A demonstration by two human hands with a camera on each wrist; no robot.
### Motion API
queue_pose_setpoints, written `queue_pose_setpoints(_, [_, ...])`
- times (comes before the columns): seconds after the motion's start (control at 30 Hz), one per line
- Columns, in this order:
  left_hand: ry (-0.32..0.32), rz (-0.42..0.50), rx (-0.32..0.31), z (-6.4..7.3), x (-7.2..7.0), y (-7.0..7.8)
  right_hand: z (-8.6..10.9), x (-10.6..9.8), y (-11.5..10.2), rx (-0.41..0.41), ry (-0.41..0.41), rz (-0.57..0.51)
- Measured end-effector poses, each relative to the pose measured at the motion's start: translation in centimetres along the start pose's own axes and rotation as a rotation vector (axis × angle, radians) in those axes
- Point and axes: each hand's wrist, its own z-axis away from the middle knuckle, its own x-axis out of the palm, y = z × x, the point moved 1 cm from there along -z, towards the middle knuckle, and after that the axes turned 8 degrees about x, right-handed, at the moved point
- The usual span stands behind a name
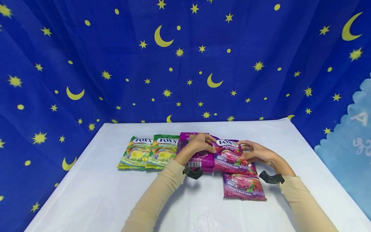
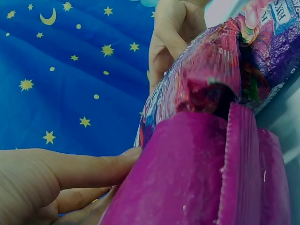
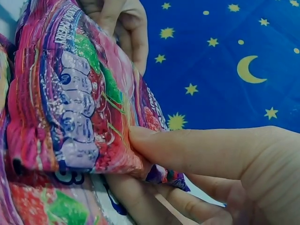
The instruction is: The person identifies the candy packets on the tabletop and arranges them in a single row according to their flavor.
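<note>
A pink-purple bag of berry candy (image 1: 227,158) is held between both hands. My left hand (image 1: 202,143) grips its left side, thumb (image 2: 101,166) along the edge in the left wrist view. On the other side my right hand (image 1: 259,154) pinches the same bag, with the thumb (image 3: 173,147) on its printed front and the fingers beneath. Under and nearer me, a second berry candy bag (image 1: 244,188) lies on the table, partly covered. Left of the held bag lies a purple bag (image 1: 200,164) with its barcode side up, partly hidden by the left hand and wrist.
Two green spring tea candy bags (image 1: 134,154) lie overlapping at the left. The white table (image 1: 95,187) runs back to a blue curtain (image 1: 185,64) with yellow stars and moons. Both wrists wear dark straps (image 1: 192,173).
</note>
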Motion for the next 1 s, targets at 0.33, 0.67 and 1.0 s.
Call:
queue_pose_setpoints(0.33, [0.036,-0.171,0.046,0.2,0.8,0.9,1.2,0.5,-0.8,-0.030,0.049,0.007])
queue_pose_setpoints(0.67, [0.067,-0.187,0.068,0.8,0.1,1.5,1.6,1.0,-1.1,-0.044,0.098,0.032])
queue_pose_setpoints(1.0, [0.032,0.118,0.119,2.0,-0.2,0.6,1.8,1.1,-1.1,-0.022,0.167,0.140])
